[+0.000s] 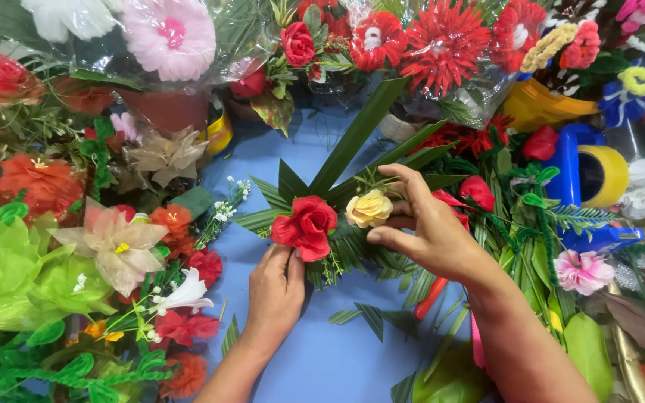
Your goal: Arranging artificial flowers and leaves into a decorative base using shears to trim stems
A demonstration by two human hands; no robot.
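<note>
The left hand (276,287) comes up from below and grips the bouquet (337,224) at its lower end, fingers curled around the gathered stems just under the red rose (306,226) — closed on them, with the rose sitting right above the knuckles. The right hand (431,227) reaches in from the right, fingers loosely bent around the yellow rose (369,208); thumb below and forefinger arched over the top, it touches the bloom at its right side, though whether it truly pinches it or only steadies it cannot be told. The yellow rose sits just beside the red one, to its right, both set against long green leaves (356,138) that fan upward and away from the hands. The bouquet lies over a blue table (315,358), between the two hands. More artificial flowers crowd all around — a pale green one (9,276) at the left, a pink one (584,270) at the right — and a roll of yellow tape (603,175) stands near a blue dispenser (567,168), well apart from the grip.
</note>
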